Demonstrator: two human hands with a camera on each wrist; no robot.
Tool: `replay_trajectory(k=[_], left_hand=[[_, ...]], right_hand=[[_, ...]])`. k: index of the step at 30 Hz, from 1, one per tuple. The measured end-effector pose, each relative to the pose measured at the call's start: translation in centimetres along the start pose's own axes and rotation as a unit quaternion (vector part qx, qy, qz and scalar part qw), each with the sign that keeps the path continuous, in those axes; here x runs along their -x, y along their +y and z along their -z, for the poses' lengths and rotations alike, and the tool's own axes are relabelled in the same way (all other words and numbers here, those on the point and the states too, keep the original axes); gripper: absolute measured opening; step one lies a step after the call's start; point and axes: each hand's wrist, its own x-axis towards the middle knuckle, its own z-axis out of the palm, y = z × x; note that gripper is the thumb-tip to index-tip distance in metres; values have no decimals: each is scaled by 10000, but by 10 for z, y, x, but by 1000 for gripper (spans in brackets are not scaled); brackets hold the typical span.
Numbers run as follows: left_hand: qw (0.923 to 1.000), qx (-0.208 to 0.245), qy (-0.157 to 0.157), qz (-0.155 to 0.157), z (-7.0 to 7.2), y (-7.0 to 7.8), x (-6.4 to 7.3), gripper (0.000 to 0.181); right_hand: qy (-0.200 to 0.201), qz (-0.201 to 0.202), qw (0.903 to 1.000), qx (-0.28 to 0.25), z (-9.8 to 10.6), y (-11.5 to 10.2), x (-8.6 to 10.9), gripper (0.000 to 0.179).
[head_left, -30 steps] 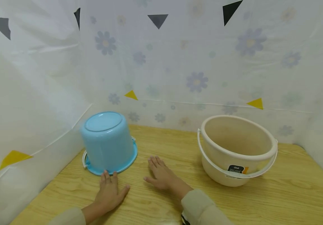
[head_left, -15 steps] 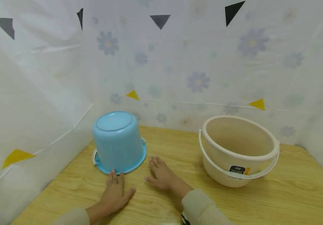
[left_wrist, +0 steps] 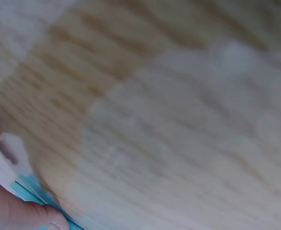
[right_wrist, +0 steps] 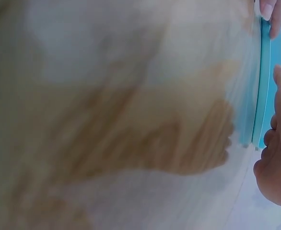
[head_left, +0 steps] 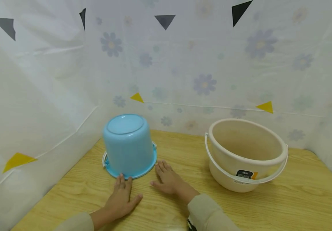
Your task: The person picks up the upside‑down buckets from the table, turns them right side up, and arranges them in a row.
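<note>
This looks like a small screened-off booth or corner: pale sheeting (head_left: 177,48) printed with flowers hangs behind a wood-grain desk (head_left: 180,147) and along its 2 sides, bearing 3 yellow triangles (head_left: 265,106) and 5 dark triangles (head_left: 165,21), 1 cut off at the head view's edge. Whether it stands in a home or workplace cannot be told.

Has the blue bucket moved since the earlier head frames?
Yes. In the head view, the blue bucket has shifted right, closer to the cream bucket.
</note>
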Motion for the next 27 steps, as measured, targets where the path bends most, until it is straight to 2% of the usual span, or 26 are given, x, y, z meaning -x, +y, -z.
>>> replay_trajectory(k=[11, 19, 27], left_hand=[[9989, 191, -424, -110, 3, 4, 0, 83], [9981, 273, -463, -312, 4, 6, -1, 82], [9981, 174, -459, -380, 2, 6, -3, 81]], right_hand=[[-205, -167, 9995, 160, 0, 5, -2, 77], [-219, -216, 9993, 200, 1, 10, 1, 78], [-338, -272, 9987, 272, 3, 12, 4, 77]])
